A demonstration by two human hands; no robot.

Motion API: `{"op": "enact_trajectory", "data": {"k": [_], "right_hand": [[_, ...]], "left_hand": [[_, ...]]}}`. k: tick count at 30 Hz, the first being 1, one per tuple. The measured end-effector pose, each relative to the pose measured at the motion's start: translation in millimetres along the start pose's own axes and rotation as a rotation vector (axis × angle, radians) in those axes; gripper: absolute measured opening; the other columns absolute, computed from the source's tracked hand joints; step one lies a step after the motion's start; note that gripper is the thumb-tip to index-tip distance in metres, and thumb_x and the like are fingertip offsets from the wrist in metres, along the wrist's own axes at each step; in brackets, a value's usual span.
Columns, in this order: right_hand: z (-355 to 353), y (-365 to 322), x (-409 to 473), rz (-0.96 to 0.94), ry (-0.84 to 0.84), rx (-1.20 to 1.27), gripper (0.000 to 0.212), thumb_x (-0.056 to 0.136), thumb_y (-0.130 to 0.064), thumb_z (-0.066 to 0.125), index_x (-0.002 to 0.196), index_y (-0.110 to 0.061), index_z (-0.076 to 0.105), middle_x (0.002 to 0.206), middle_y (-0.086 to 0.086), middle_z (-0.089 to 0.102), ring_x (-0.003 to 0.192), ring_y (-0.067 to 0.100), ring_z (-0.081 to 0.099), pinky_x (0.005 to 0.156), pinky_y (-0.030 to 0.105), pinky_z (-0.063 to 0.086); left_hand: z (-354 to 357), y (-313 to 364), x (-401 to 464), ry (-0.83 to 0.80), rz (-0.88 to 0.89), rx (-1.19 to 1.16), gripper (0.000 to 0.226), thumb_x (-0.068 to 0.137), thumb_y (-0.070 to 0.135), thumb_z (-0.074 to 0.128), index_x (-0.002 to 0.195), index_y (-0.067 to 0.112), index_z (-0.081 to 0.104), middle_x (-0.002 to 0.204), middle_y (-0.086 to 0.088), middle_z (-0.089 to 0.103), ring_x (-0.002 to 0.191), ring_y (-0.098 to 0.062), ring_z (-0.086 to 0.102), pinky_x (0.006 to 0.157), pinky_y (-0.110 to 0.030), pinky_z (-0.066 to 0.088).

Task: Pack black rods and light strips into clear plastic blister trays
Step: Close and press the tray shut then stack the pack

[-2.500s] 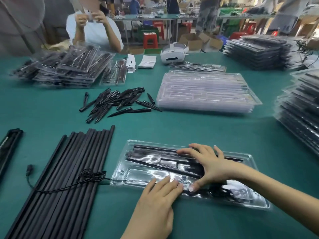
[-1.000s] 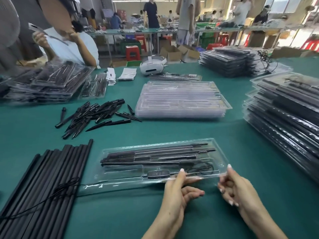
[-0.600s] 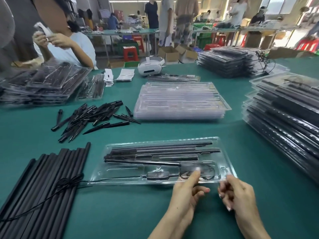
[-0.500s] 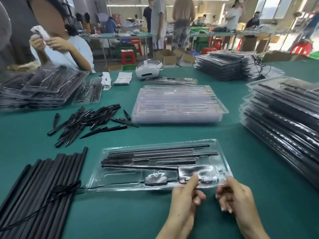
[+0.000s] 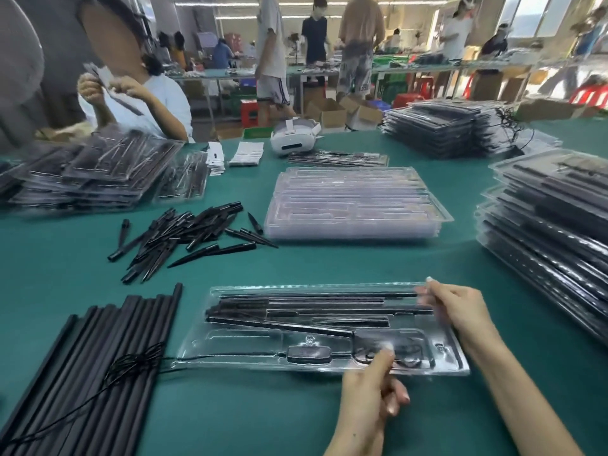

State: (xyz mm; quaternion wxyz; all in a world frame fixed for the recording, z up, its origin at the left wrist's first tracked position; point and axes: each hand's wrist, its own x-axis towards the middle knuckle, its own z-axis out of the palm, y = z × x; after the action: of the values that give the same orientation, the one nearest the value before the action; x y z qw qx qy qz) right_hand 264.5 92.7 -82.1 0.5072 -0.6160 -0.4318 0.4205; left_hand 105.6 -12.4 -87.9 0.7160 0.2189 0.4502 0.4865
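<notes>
Left hand sits at the near edge of the clear tray, thumb laid on the tray's lid over the pocket with the coiled cable, other fingers curled under the rim; looks like a pinch on the tray edge; right hand is at the tray's right end, fingers bent round the far right corner, gripping it; fingertips blurred there; tray lies flat on the green table, long side across the view; inside it several black rods lie lengthwise in the far slots, one thinner rod slanted across the middle; a small black box sits in the near channel, a thin wire running left out of the tray; wire ends in a tangle on top of a row of long black strips lying side by side at the left; beyond the tray, a loose pile of black spikes; right of that, a stack of empty clear trays; filled tray stacks at far right, far back right and far left; white headset near the back edge; a person in a white shirt sits across the table holding something up in both hands; other people stand in the background.
</notes>
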Motion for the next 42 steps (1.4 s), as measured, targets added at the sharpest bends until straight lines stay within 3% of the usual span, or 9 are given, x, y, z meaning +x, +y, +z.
{"op": "enact_trajectory", "data": {"k": [6, 9, 15, 24, 29, 32, 37, 40, 42], "right_hand": [[3.8, 9.2, 5.3, -0.055, 0.058, -0.074, 0.030, 0.095, -0.023, 0.056, 0.074, -0.010, 0.074, 0.055, -0.003, 0.068, 0.040, -0.004, 0.052, 0.039, 0.006, 0.036], [2.6, 10.1, 4.8, -0.009, -0.024, -0.010, 0.030, 0.091, -0.035, 0.060, 0.076, -0.013, 0.074, 0.066, 0.000, 0.073, 0.057, 0.000, 0.066, 0.049, 0.009, 0.046], [0.6, 14.9, 12.7, 0.074, -0.008, 0.111, 0.014, 0.085, -0.011, 0.068, 0.077, -0.001, 0.073, 0.065, 0.013, 0.072, 0.058, 0.014, 0.068, 0.056, 0.025, 0.057], [-0.5, 7.3, 12.8, 0.058, -0.091, 0.192, 0.012, 0.086, -0.014, 0.067, 0.082, -0.005, 0.073, 0.067, 0.008, 0.073, 0.053, 0.004, 0.063, 0.045, 0.011, 0.044], [4.3, 4.2, 9.8, 0.123, -0.163, 0.283, 0.017, 0.086, -0.016, 0.065, 0.086, -0.001, 0.071, 0.070, 0.010, 0.074, 0.055, 0.006, 0.066, 0.048, 0.014, 0.051], [5.1, 0.3, 7.9, 0.161, -0.138, 0.354, 0.023, 0.091, -0.022, 0.061, 0.086, -0.002, 0.071, 0.072, 0.010, 0.074, 0.055, 0.015, 0.067, 0.050, 0.019, 0.054], [-2.8, -8.0, -1.7, 0.375, -0.536, 0.280, 0.033, 0.090, -0.043, 0.052, 0.107, -0.017, 0.065, 0.100, 0.016, 0.072, 0.079, 0.030, 0.066, 0.054, 0.030, 0.058], [-0.4, -6.3, -8.5, 0.341, -0.671, 0.062, 0.018, 0.075, -0.030, 0.067, 0.077, -0.013, 0.073, 0.074, 0.003, 0.063, 0.054, 0.011, 0.055, 0.048, 0.022, 0.048], [2.6, -5.1, -12.8, 0.295, -0.678, 0.027, 0.018, 0.073, -0.023, 0.067, 0.078, -0.008, 0.074, 0.066, 0.002, 0.061, 0.046, 0.005, 0.047, 0.040, 0.014, 0.040]], "left_hand": [[1.5, 1.4, 2.4, 0.005, 0.004, -0.005, 0.013, 0.087, 0.015, 0.062, 0.085, 0.003, 0.056, 0.042, -0.002, 0.048, 0.032, -0.015, 0.042, 0.031, -0.018, 0.022], [3.1, 1.0, 5.0, 0.017, -0.005, -0.026, 0.019, 0.089, 0.015, 0.061, 0.098, 0.000, 0.055, 0.050, -0.001, 0.056, 0.034, -0.015, 0.046, 0.032, -0.018, 0.025], [-4.1, 5.1, 5.2, -0.028, -0.052, -0.062, 0.030, 0.096, 0.027, 0.049, 0.107, -0.001, 0.058, 0.077, -0.008, 0.071, 0.046, -0.020, 0.060, 0.038, -0.020, 0.041], [-82.5, 56.5, 10.4, 0.336, 0.167, -0.075, 0.026, 0.095, 0.034, 0.052, 0.089, 0.009, 0.052, 0.085, -0.010, 0.064, 0.043, -0.014, 0.061, 0.038, -0.019, 0.048], [-101.6, 87.5, 26.4, 0.377, 0.210, 0.070, 0.025, 0.088, 0.033, 0.062, 0.086, 0.009, 0.061, 0.049, 0.005, 0.059, 0.032, -0.005, 0.041, 0.032, -0.013, 0.030], [-102.0, 85.6, 33.5, 0.313, 0.210, 0.059, 0.021, 0.086, 0.023, 0.066, 0.097, 0.006, 0.064, 0.059, 0.005, 0.047, 0.034, -0.002, 0.034, 0.031, -0.012, 0.024], [-99.5, 74.2, 34.7, 0.264, 0.347, -0.080, 0.005, 0.089, 0.015, 0.059, 0.087, 0.012, 0.056, 0.058, 0.008, 0.042, 0.036, -0.001, 0.035, 0.031, -0.011, 0.025], [-102.0, 74.1, 31.4, 0.309, 0.455, -0.048, 0.010, 0.090, 0.018, 0.061, 0.085, 0.014, 0.052, 0.054, 0.011, 0.038, 0.037, -0.002, 0.033, 0.032, -0.012, 0.023], [-103.1, 71.8, 29.8, 0.359, 0.466, -0.063, 0.006, 0.091, 0.018, 0.058, 0.086, 0.017, 0.055, 0.053, 0.013, 0.043, 0.037, -0.001, 0.037, 0.034, -0.013, 0.028]]}}
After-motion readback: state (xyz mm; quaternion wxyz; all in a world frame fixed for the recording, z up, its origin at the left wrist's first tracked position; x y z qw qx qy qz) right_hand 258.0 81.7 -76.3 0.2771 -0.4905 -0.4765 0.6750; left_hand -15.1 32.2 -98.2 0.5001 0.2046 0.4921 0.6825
